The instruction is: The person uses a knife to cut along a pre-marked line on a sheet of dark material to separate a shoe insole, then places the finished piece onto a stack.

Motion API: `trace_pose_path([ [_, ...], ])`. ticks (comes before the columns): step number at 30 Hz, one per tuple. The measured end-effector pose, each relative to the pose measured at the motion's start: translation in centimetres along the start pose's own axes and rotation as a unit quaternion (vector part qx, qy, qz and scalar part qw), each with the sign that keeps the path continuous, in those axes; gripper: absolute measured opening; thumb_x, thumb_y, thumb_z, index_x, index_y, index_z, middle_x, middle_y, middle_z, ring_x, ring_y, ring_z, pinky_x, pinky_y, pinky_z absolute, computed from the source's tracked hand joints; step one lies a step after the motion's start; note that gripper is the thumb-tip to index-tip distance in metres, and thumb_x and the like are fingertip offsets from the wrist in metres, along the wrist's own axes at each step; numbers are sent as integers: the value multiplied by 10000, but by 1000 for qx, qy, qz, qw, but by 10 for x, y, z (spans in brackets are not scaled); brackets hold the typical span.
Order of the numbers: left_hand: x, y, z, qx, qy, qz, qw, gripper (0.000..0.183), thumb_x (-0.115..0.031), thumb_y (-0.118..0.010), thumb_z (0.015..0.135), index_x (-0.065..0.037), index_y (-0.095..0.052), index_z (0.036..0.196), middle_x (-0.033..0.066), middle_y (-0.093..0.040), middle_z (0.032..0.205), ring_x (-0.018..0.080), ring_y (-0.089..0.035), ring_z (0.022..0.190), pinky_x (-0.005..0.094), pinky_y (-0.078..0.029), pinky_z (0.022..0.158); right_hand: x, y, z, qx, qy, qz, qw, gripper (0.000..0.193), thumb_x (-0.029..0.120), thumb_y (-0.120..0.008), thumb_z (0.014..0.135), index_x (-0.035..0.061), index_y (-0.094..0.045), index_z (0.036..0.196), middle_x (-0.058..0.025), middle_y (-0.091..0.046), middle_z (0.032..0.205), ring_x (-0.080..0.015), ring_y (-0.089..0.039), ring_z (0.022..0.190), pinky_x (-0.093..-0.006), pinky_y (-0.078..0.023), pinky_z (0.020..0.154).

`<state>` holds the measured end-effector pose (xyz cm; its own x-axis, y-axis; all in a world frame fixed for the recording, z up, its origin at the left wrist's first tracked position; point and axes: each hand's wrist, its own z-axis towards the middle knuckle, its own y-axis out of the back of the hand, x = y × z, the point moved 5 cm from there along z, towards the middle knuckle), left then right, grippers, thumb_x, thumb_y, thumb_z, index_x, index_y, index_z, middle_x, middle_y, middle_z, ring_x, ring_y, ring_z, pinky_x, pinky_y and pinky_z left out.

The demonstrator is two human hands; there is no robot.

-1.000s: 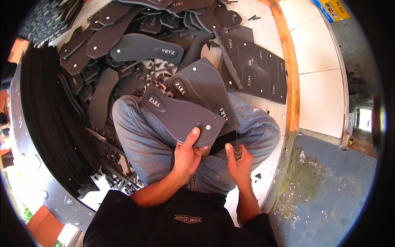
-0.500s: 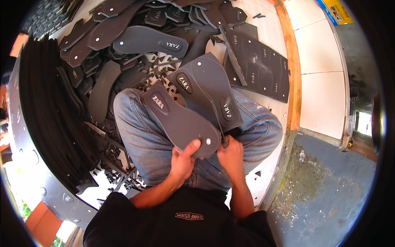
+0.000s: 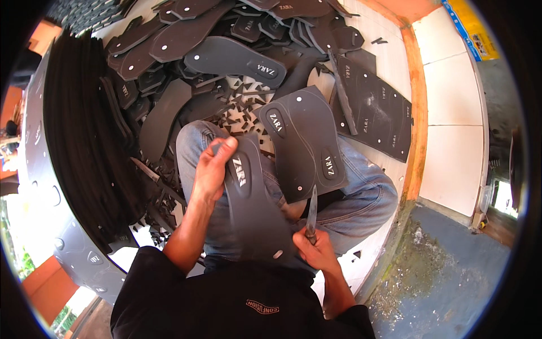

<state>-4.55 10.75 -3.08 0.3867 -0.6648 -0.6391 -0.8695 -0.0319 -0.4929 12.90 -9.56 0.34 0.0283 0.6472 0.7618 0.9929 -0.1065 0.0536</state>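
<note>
My left hand (image 3: 212, 172) grips the heel end of a dark grey foam sandal sole (image 3: 254, 209), its thumb on top next to a raised oval patch. The sole hangs over my lap, slightly blurred, its wide end near my body with a small pale spot. In my right hand (image 3: 317, 248) is a knife (image 3: 311, 217), its handle in the fist and its blade pointing away from me, apart from the sole. A foam piece with two sole outlines (image 3: 302, 144) rests across my right leg, just beyond the knife tip.
Cut soles (image 3: 234, 59) lie heaped ahead, with small dark offcuts (image 3: 243, 104) scattered before them. A tall stack of dark foam sheets (image 3: 84, 141) stands at left. More printed sheets (image 3: 375, 107) lie at right, beside a wooden edge strip (image 3: 418, 113).
My left hand has shifted from the sole's wide end to its heel end, and the sole has swung nearer my body. The knife has come away from the sole, its blade now visible.
</note>
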Motion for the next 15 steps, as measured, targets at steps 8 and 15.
trace_pose_path([
  [8, 17, -31, -34, 95, 115, 94, 984, 221, -205, -668, 835, -1, -610, 898, 59, -657, 739, 101, -627, 593, 208, -514, 529, 19, 7, 18, -148, 95, -264, 948, 429, 349, -634, 838, 1, -509, 622, -160, -485, 475, -365, -517, 456, -410, -401, 460],
  [15, 20, -35, -35, 115, 114, 157, 974, 294, -268, -687, 823, 12, -628, 893, 41, -650, 739, 86, -603, 604, 207, -493, 558, 11, 8, 21, -155, 74, -272, 947, 357, 287, -641, 816, 7, -519, 629, -183, -509, 507, -401, -539, 514, -449, -411, 493],
])
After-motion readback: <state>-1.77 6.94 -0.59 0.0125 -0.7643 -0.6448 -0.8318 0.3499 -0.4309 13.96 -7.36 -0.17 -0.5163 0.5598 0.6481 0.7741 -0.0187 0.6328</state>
